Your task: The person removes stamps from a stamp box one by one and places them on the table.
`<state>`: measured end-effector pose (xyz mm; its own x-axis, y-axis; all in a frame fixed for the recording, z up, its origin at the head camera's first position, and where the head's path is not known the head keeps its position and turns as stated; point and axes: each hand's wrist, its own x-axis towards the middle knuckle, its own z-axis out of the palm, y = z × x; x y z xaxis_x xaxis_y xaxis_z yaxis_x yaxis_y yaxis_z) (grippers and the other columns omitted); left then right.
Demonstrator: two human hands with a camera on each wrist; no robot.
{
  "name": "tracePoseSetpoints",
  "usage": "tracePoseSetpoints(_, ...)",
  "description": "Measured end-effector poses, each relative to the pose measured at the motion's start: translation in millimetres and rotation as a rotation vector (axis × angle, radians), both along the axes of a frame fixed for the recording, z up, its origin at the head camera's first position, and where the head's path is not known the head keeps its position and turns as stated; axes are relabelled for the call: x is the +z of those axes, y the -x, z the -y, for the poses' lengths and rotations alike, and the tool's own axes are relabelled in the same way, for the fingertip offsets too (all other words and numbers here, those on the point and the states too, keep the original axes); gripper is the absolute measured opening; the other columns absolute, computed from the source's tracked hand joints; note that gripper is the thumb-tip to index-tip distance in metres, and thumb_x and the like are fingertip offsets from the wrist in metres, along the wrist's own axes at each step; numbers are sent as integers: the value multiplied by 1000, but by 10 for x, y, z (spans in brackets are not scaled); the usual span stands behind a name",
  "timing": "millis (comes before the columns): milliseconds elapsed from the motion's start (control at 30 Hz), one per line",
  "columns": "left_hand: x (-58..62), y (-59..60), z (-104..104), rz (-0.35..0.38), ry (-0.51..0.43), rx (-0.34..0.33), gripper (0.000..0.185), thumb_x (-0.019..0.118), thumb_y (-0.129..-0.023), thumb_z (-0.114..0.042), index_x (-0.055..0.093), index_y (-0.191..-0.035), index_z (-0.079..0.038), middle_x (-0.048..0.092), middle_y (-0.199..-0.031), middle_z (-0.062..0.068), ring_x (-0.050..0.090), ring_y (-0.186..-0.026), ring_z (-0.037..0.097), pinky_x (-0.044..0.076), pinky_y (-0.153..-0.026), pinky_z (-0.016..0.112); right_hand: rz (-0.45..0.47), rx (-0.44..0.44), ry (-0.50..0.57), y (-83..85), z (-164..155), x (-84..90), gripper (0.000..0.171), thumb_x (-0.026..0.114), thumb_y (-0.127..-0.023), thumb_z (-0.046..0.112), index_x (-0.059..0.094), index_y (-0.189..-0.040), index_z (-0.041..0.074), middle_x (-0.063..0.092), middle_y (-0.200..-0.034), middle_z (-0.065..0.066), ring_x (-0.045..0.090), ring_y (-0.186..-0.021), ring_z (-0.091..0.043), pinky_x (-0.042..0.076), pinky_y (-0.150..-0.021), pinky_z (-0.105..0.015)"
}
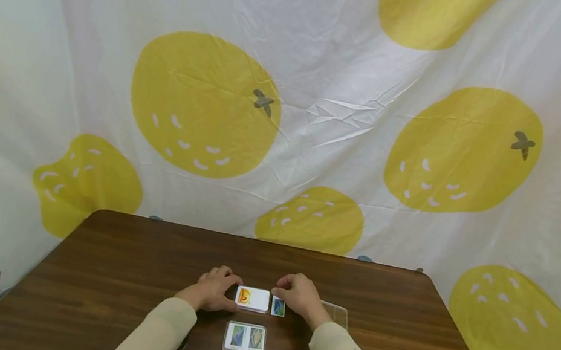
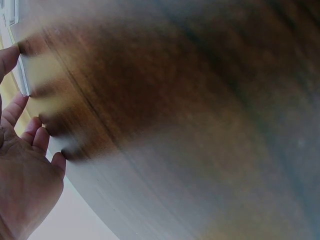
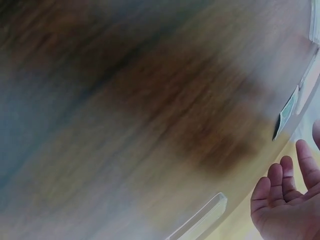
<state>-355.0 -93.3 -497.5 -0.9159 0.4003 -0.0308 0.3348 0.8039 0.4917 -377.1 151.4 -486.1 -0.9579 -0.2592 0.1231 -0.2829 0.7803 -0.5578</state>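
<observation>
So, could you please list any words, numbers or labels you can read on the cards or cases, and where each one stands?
No text can be read in any view.
White card stack between the left hand and right hand: only an orange picture, no letters legible.
Small card: blue picture, too small to read.
Clear card case: two pictures, no legible writing.
Wrist views: blurred.

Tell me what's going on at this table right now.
A person sits at a dark wooden table with both hands at a white card stack in front of them. The left hand holds its left edge; the right hand is beside a small blue card lying just right of the stack. Nearer the person lie two clear cases of picture cards, and a clear lid sits behind the right hand.
</observation>
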Motion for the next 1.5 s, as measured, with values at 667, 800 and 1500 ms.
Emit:
tracePoseSetpoints(667, 0, 22, -5, 11, -2, 6, 54, 78, -83, -33, 60, -129, -13, 45, -132, 14, 39, -124, 36, 28, -106, 56, 32, 19, 30, 1, 167, -18, 25, 74, -89, 29, 74, -99, 7, 68, -99, -7, 62, -97, -28, 48, -89, -48)
tracePoseSetpoints(800, -46, 52, 4, 2, -8, 1, 55, 77, -84, -33, 59, -130, -11, 44, -132, 15, 39, -125, 37, 27, -107, 57, 29, 50, 38, -19, 198, -6, 23, 73, -89, 29, 75, -98, 7, 71, -98, -6, 63, -95, -27, 49, -87, -46)
tracePoseSetpoints(1500, -174, 150, 19, -9, -12, -6, 55, 77, -83, -35, 59, -129, -12, 44, -133, 15, 38, -127, 38, 26, -107, 59, 8, 126, -8, 8, 347, -3, 24, 73, -90, 28, 75, -100, 6, 71, -100, -7, 64, -100, -31, 49, -87, -47)
